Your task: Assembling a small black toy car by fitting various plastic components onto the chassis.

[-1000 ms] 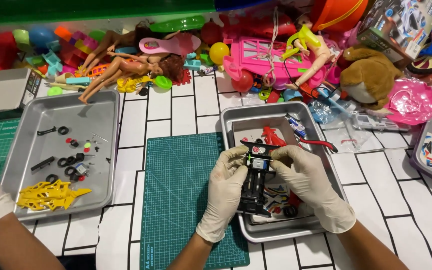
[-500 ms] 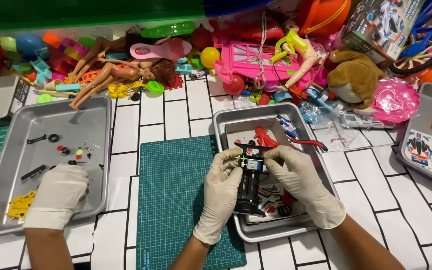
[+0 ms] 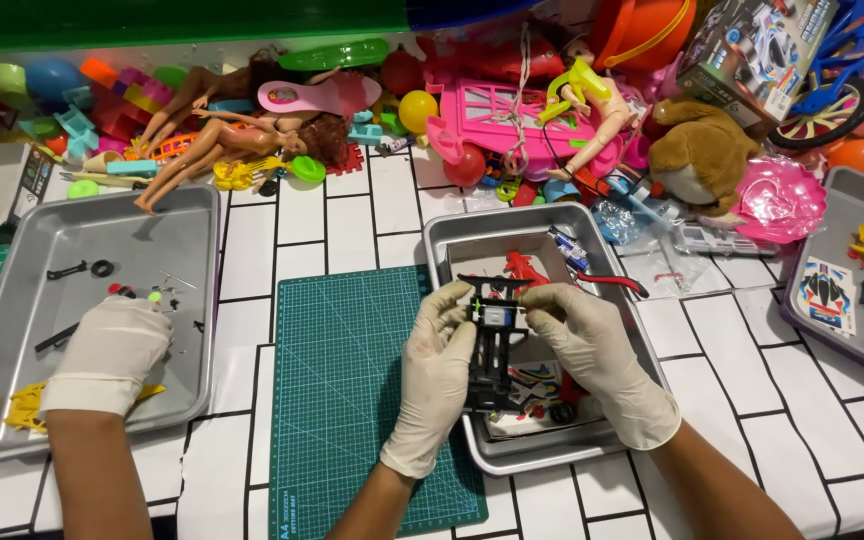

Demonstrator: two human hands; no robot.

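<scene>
I see both gloved hands, left hand and right hand, gripping the black toy car frame over the middle tray; a co-worker's hand rests in the left tray.

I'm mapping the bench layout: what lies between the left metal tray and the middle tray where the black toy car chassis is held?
In the head view, the green cutting mat lies between the left tray and the middle tray.

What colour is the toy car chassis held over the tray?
Black, seen in the head view: toy car chassis.
</scene>
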